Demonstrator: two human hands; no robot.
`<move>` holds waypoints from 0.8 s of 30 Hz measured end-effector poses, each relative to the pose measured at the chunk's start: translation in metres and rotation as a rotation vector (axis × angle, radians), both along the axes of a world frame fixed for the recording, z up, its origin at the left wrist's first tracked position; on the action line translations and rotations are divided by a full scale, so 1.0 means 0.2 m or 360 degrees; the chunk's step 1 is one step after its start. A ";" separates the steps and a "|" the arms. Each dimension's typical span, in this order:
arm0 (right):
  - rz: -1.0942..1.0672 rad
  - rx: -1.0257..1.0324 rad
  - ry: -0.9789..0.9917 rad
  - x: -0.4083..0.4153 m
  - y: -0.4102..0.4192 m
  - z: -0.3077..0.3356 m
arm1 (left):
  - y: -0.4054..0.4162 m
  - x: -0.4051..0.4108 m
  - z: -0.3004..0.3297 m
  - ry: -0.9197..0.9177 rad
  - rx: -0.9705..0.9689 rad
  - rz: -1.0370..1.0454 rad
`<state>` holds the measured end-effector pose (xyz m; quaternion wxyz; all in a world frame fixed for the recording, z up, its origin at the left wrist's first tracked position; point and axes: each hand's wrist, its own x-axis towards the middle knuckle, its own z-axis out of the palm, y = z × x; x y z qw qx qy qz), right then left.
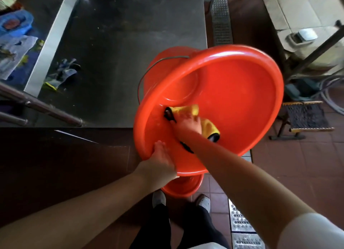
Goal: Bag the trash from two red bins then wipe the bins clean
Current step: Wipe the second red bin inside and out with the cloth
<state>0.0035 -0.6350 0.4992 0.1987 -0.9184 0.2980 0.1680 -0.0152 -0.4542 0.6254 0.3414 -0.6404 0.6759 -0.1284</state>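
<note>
A large red bin (242,99) is tilted toward me, its open mouth facing up at the camera. My left hand (160,161) grips its near rim at the lower left. My right hand (188,125) is inside the bin and presses a yellow cloth with black edging (188,110) against the inner wall. A second red bin (163,68) with a metal wire handle stands behind the first, partly hidden by it. Another red rim (184,187) shows below the tilted bin, near my feet.
A dark steel table (121,43) fills the upper left, with crumpled gloves (63,73) lying on it. Metal bars (37,105) cross at the left. A small black stool (307,118) stands at the right on red floor tiles. Floor drain grates (240,222) run beside my feet.
</note>
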 end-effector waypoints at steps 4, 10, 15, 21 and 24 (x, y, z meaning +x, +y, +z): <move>0.0190 0.0136 -0.0079 -0.25 0.09 0.11 | 0.01 0.02 -0.02 0.0012 0.0003 0.0045; 0.0257 -0.0064 0.0067 -0.67 0.13 0.29 | -0.03 0.01 0.01 0.0025 0.0006 0.0037; 0.0233 -0.0117 0.0099 -0.62 0.11 0.34 | -0.02 0.04 0.04 0.0079 0.0061 0.0052; 0.0218 -0.0137 0.0123 -0.45 0.03 0.27 | -0.02 0.06 0.08 0.0076 0.0152 0.0002; 0.0206 -0.0165 0.0111 -0.34 -0.03 0.20 | -0.02 0.06 0.06 0.0080 0.0176 -0.0075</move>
